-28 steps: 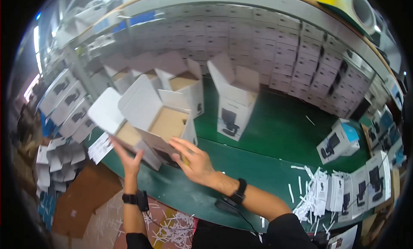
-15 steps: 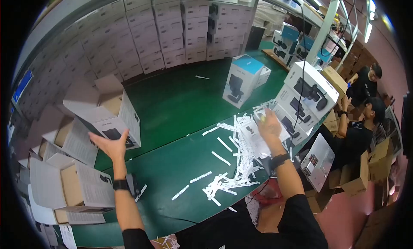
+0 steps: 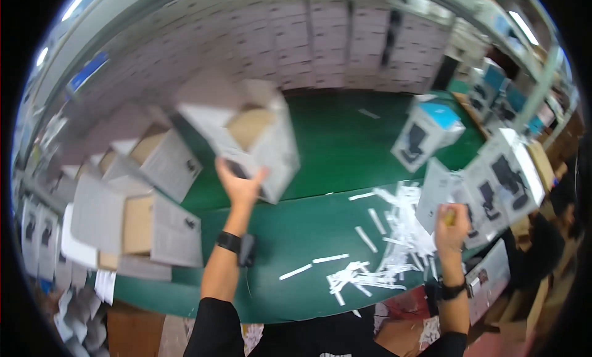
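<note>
My left hand (image 3: 240, 184) spreads its thumb and fingers across the front corner of an open white carton (image 3: 280, 153) and grips it. The carton's flaps stand up and brown cardboard shows inside. At the right, my right hand (image 3: 453, 227) is closed on a white printed leaflet (image 3: 433, 193), raised above a pile of white paper strips (image 3: 401, 233). Something small and yellow shows at its fingers. Behind the leaflet leans a white box (image 3: 509, 178) with product pictures. Motion blurs the carton and leaflet.
More open cartons (image 3: 139, 227) crowd the left side of the green table (image 3: 345, 135). A blue-topped box (image 3: 425, 135) stands at the back right. Stacked white boxes (image 3: 308, 42) line the back. A small black device (image 3: 246, 251) lies beside my left wrist.
The view has turned left. My left hand has gone from open beside the carton to gripping it. My right hand has lifted the leaflet off the strips and tilted it up.
</note>
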A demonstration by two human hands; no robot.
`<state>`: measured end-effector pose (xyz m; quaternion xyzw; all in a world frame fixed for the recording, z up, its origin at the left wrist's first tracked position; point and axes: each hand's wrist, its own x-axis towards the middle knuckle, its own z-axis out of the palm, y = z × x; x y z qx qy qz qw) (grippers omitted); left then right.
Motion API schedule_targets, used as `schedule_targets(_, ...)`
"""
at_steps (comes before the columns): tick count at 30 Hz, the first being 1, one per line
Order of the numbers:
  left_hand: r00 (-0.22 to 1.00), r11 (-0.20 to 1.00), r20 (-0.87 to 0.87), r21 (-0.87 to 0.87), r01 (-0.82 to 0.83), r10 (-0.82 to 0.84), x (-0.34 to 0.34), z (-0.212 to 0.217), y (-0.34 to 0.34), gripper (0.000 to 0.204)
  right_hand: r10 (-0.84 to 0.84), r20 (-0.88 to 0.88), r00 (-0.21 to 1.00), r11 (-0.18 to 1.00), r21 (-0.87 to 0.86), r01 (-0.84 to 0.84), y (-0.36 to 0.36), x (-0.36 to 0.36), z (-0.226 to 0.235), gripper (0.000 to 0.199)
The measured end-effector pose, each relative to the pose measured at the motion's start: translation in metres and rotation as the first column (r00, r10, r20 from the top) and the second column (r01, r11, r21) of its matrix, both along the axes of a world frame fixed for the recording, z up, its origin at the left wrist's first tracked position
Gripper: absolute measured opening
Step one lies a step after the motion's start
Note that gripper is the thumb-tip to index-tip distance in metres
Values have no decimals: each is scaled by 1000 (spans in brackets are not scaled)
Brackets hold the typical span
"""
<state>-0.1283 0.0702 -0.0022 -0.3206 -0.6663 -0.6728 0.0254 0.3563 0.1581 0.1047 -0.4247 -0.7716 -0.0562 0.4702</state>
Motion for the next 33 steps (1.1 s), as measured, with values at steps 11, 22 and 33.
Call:
schedule_targets(11, 783, 778, 98, -87, 622, -614, 159, 60, -62, 127, 581, -347, 736, 747, -129, -652, -70, -183, 85, 24)
schedule_targets(22, 563, 489, 342, -282, 825, -752, 121, 65, -107, 125, 485, -275, 830, 520, -672, -527, -68, -51, 81, 17)
schedule_targets(33, 465, 663, -541, -734, 146, -701, 207, 190, -87, 91, 495, -238, 836, 489, -719, -494, -32, -129, 63, 24)
